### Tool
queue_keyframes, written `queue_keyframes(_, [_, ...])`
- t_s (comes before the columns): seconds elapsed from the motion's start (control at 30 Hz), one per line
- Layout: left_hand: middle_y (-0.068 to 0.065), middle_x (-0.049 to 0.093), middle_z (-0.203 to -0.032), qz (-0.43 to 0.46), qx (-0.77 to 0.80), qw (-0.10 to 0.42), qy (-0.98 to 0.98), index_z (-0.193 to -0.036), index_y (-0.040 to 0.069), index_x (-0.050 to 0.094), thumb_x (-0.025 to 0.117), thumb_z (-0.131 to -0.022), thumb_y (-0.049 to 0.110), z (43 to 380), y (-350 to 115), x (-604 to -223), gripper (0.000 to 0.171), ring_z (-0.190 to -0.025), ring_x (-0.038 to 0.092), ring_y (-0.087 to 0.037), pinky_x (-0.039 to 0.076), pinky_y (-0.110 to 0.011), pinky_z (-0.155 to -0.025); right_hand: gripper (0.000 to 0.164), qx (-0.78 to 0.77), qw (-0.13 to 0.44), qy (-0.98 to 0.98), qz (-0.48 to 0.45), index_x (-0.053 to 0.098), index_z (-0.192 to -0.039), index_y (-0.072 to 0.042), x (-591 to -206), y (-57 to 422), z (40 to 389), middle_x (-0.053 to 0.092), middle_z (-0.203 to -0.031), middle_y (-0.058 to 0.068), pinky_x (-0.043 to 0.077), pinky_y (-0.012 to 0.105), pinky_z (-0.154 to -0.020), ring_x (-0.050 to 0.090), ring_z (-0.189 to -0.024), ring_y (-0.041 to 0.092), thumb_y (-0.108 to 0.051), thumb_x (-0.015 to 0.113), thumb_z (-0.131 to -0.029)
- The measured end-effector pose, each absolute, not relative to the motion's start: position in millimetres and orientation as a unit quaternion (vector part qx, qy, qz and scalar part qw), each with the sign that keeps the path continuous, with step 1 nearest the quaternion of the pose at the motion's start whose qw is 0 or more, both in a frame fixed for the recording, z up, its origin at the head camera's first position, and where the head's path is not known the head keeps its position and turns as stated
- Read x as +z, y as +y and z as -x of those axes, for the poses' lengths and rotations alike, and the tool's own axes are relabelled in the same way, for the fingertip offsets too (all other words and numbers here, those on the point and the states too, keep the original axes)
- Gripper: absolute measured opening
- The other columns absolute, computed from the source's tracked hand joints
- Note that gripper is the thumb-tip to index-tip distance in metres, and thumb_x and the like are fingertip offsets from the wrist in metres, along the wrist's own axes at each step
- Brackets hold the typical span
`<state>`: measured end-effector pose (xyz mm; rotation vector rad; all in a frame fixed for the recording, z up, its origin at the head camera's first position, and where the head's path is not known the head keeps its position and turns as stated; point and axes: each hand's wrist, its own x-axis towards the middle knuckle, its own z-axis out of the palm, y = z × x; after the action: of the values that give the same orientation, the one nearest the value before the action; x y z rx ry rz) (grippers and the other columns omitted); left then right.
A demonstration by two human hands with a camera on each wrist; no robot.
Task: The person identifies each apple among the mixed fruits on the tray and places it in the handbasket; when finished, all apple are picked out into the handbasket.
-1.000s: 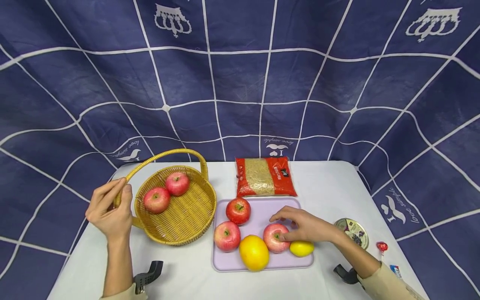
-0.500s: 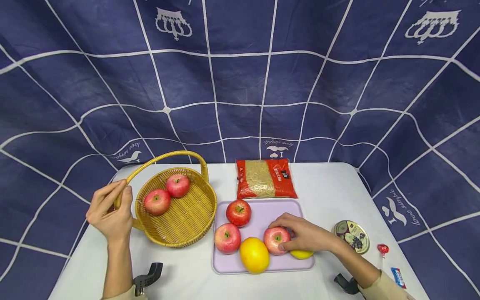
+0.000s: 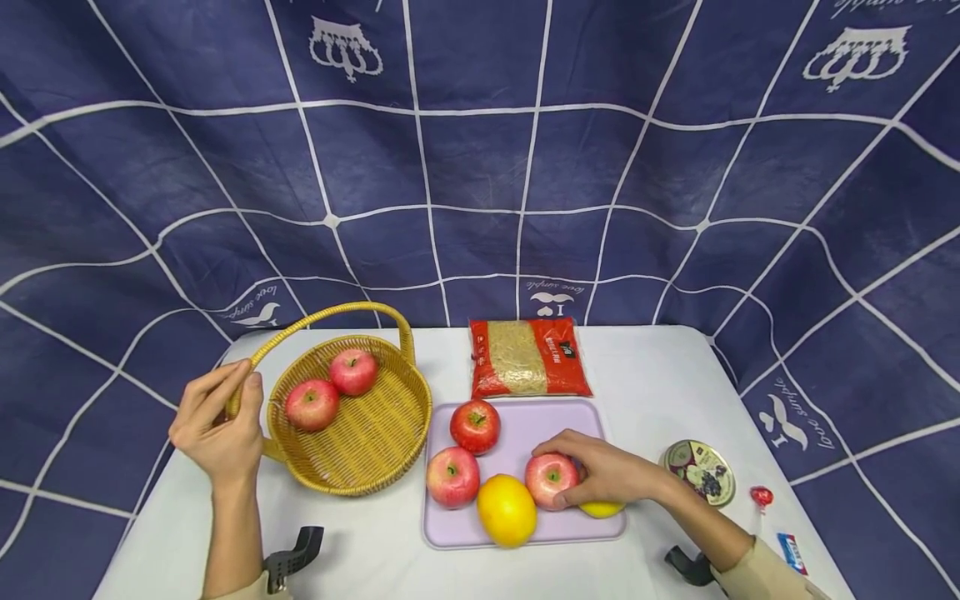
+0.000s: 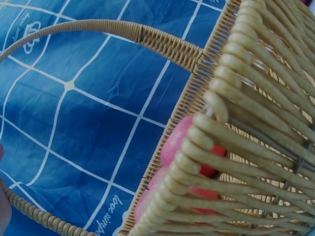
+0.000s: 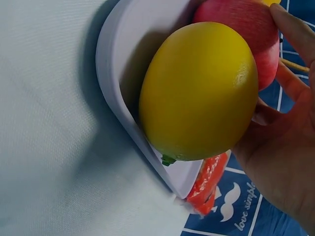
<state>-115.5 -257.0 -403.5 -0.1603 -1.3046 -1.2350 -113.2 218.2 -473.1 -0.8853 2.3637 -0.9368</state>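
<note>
My left hand (image 3: 221, 425) grips the arched handle of a yellow wicker basket (image 3: 386, 425), which holds two red apples (image 3: 311, 404). In the left wrist view the basket's woven side (image 4: 246, 132) fills the right part, with the apples showing over and through it. My right hand (image 3: 611, 471) holds a pinkish-red apple (image 3: 551, 477) at the right of a lilac tray (image 3: 517, 408), fingers behind it and thumb in front. Under that hand lies a lemon (image 3: 602, 509), partly hidden; it looms large in the right wrist view, before the gripped apple (image 5: 241, 24).
Also on the tray are two more apples (image 3: 453, 477) and an orange-yellow fruit (image 3: 507, 511). A red bag of grain (image 3: 528, 358) lies behind it. To the right are a round tin (image 3: 699, 472), a red lollipop (image 3: 761, 497) and a small blue-and-white packet (image 3: 792, 553).
My right hand has come down over the apple, its fingers and thumb settling round it, and now covers more of the lemon. The left hand stays on the basket handle.
</note>
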Motion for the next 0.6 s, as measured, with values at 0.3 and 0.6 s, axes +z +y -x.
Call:
queue_keyframes(0.3, [-0.022,0.074,-0.087,0.068,-0.532,0.625,-0.566,-0.083,-0.017,0.073,0.079,-0.073,-0.009,114.6,-258.1,-404.3,0.014,-0.085,0.071,-0.015,0.056,-0.019,-0.081,0.065,-0.353,0.249,0.845,0.317,0.056,-0.14,-0.031,-477.3,216.7,115.3,0.058,-0.127,-0.013,0.05,0.032,-0.1,0.056,-0.109,0.008,-0.045,0.081,-0.081])
queue_keyframes(0.6, [-0.021,0.074,-0.087,0.073,-0.54,0.62,-0.564,-0.083,-0.018,0.073,0.079,-0.073,-0.01,116.0,-258.3,-405.6,0.015,-0.085,0.07,-0.015,0.056,-0.018,-0.08,0.071,-0.35,0.257,0.84,0.326,0.054,-0.143,-0.025,-477.2,215.6,114.6,0.057,-0.129,-0.011,0.049,0.031,-0.101,0.055,-0.11,0.009,-0.041,0.082,-0.081])
